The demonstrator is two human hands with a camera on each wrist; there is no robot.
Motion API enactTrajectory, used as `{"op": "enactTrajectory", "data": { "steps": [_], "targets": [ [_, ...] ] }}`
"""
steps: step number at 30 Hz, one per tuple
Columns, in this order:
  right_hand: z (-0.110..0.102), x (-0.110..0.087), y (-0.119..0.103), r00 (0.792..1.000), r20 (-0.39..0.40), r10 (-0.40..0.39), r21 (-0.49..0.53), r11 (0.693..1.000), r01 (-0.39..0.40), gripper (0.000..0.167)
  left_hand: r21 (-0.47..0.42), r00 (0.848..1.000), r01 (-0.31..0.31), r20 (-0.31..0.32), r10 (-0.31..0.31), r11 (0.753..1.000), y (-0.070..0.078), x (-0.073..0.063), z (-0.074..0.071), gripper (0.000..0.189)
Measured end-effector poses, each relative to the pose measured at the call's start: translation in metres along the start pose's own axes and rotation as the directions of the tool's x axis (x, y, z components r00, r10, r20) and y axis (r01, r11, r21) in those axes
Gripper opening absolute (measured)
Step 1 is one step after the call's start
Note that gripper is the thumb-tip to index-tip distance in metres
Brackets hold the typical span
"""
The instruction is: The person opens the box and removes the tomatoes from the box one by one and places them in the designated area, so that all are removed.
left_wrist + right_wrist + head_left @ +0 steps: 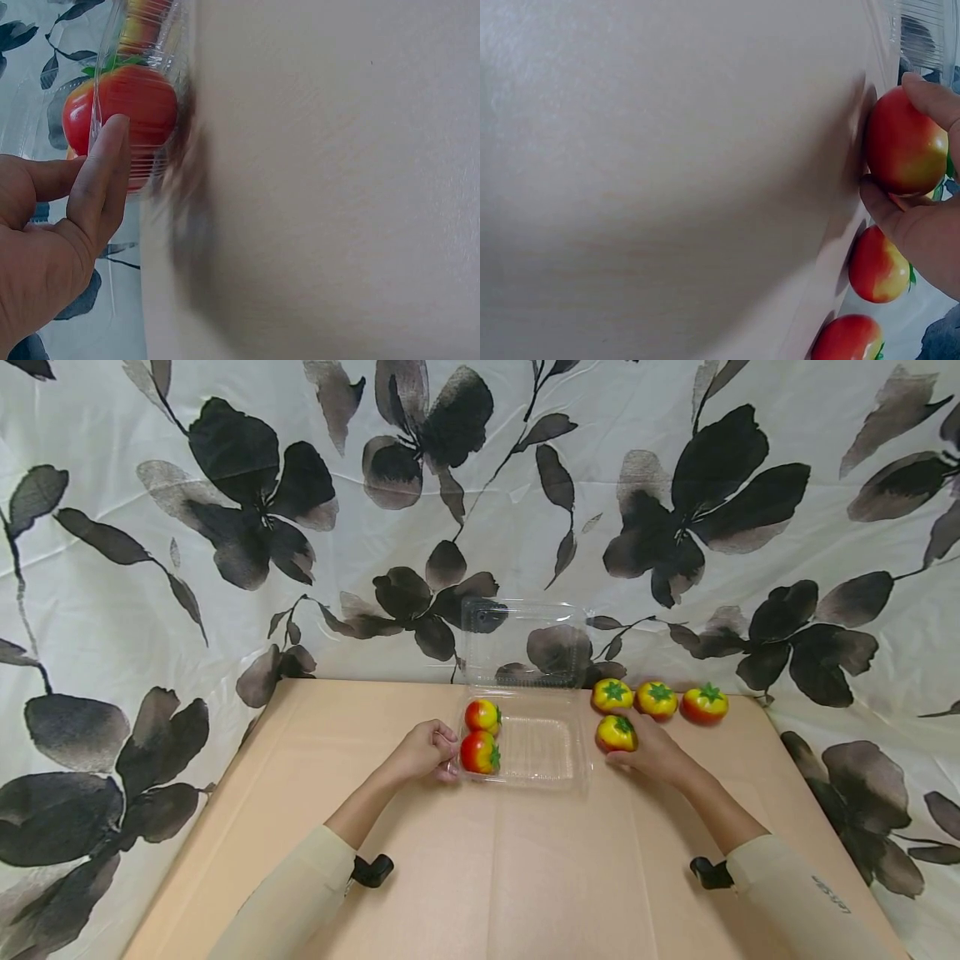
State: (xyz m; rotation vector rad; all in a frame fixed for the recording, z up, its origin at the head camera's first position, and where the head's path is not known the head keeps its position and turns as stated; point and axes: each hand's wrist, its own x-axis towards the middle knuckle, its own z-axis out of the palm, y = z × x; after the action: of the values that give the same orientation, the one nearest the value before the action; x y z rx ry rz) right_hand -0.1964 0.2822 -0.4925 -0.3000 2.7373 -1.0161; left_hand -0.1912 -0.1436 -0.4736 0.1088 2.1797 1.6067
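A clear plastic clamshell container sits near the table's far edge, its lid raised at the back. Two red-and-yellow tomatoes with green leafy tops, one behind the other and one in front, lie along its left side. My left hand pinches the container's left wall between thumb and fingers, beside the front tomato. Just right of the container, my right hand holds another tomato, thumb on one side and fingers on the other. That tomato is close over the table.
Three more tomatoes, left, middle and right, stand in a row at the back right, behind my right hand. The tan table ends at a floral cloth hanging behind. Black wrist straps show at both sleeves.
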Motion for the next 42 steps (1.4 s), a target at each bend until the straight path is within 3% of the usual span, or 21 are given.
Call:
{"op": "enactTrajectory", "data": {
  "steps": [12, 20, 30, 42],
  "targets": [
    [-0.0001, -0.0026, 0.0003, 1.000, -0.006, -0.003, -0.033, 0.999, 0.002, 0.077, -0.009, 1.000, 0.001, 0.007, -0.001, 1.000, -0.0011, 0.0002, 0.0002, 0.019],
    [0.0001, -0.0016, -0.0003, 1.000, 0.000, -0.031, -0.019, 0.999, 0.031, 0.079, -0.024, 1.000, 0.011, 0.008, -0.011, 1.000, -0.0001, -0.0002, -0.0008, 0.018],
    [0.0012, -0.0017, -0.0013, 1.000, 0.010, 0.001, -0.010, 1.000, -0.001, 0.080, -0.034, 1.000, 0.017, 0.024, -0.016, 0.999, -0.0005, -0.0002, -0.0008, 0.019],
    [-0.0058, -0.0068, -0.0073, 0.998, -0.041, -0.043, -0.030, 0.999, 0.041, 0.077, -0.036, 1.000, 0.009, 0.019, -0.008, 0.999, -0.0019, -0.0001, -0.0006, 0.019]
  ]
}}
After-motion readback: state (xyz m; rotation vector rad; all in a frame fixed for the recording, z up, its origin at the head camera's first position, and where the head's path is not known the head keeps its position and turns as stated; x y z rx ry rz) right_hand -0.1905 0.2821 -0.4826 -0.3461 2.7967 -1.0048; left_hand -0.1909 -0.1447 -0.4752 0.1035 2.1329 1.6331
